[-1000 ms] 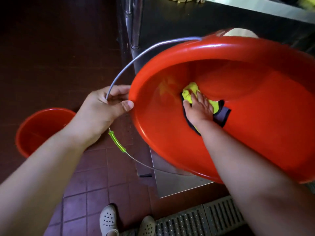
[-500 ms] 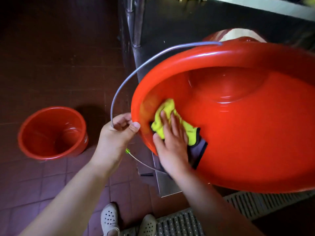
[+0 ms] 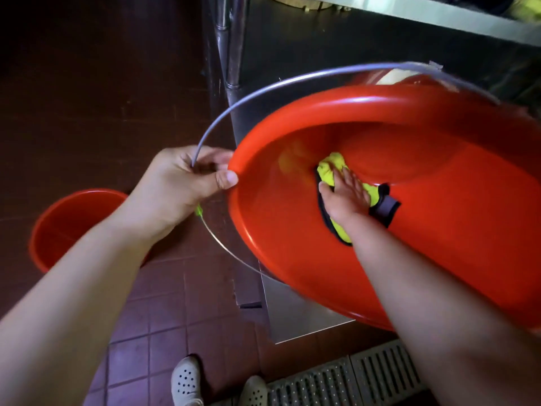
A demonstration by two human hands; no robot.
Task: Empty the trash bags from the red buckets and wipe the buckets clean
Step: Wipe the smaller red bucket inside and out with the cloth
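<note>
A large red bucket (image 3: 439, 230) is tilted with its mouth toward me, no bag inside. My left hand (image 3: 181, 183) grips its rim at the left edge together with the grey wire handle (image 3: 263, 92). My right hand (image 3: 345, 197) reaches deep inside, fingers straight, pressing a yellow cloth with dark trim (image 3: 333, 171) against the inner wall near the bottom. A second red bucket (image 3: 67, 218) stands upright on the floor at the left, partly hidden behind my left forearm.
A stainless steel counter leg (image 3: 231, 39) and metal panel (image 3: 292, 312) stand behind the bucket. A metal floor drain grate (image 3: 345, 382) runs along the bottom right. My white clogs (image 3: 187, 382) stand on the dark red floor tiles.
My right hand slid the cloth from the bucket's near left wall deeper toward the bottom. The left hand and rim rose slightly, and the view shifted.
</note>
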